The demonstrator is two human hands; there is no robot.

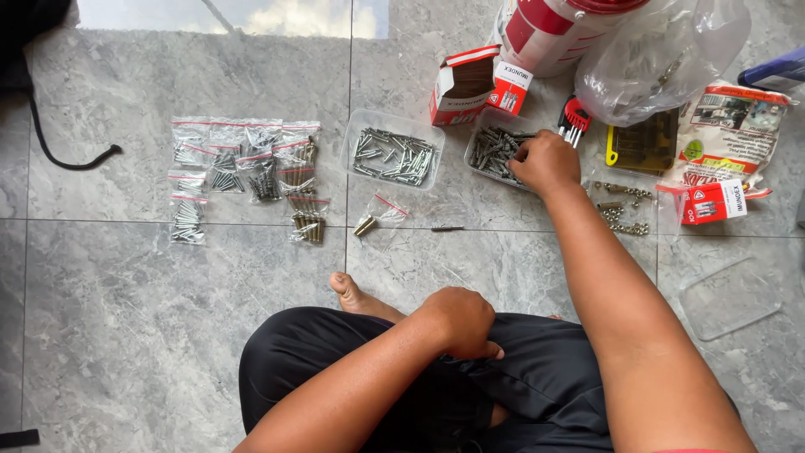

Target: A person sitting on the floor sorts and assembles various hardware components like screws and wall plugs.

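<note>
Lying at upper centre of the frame, an open red-and-white carton point(464, 84) sits beside a red-and-white cylindrical container point(549, 29). A second small red-and-white box point(708, 201) lies at right. Small clear zip bags of screws point(243, 172) occupy the upper left of the grey tiled floor point(126, 319). Two clear trays of screws point(394, 151) point(495, 151) lie centrally. The right hand point(545, 161) reaches into the right tray, fingers pinching among the screws; what the grip holds cannot be told. The left hand point(459, 323) rests loosely curled on the lap.
</note>
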